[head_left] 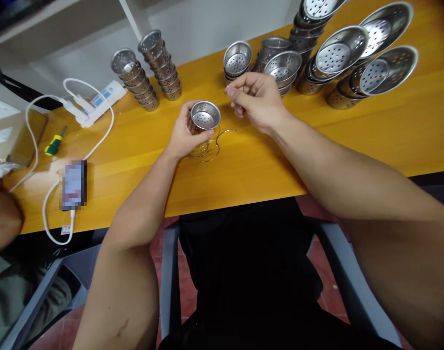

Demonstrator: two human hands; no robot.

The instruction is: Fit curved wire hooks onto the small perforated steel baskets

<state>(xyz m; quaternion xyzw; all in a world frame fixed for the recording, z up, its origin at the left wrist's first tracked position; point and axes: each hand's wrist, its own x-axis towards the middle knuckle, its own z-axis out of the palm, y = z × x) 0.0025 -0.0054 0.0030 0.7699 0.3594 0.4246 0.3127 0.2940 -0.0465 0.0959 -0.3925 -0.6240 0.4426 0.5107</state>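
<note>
Perforated steel cup [205, 115] is sitting in the person's left hand [185, 131], over the middle of the wooden table [142, 180]. Nested larger cups [333, 58] are standing along the table's far right side, and two slimmer stacks [134, 78] are rising at the far left. The left hand is gripping the held cup around its side; the right hand [256, 99] is hovering to the cup's right, apart from it and slightly farther from the body. The cup's mouth is facing up and toward the wearer, its short axis running downward. Thin wire loops [217, 141] are lying just below the cup, one end pointing right. The upper edge is cutting off the tallest nested cups. The cup's base is hiding, so I cannot tell whether it is touching the table. The right thumb and forefinger are sitting close together; I cannot tell whether they are pinching anything.
</note>
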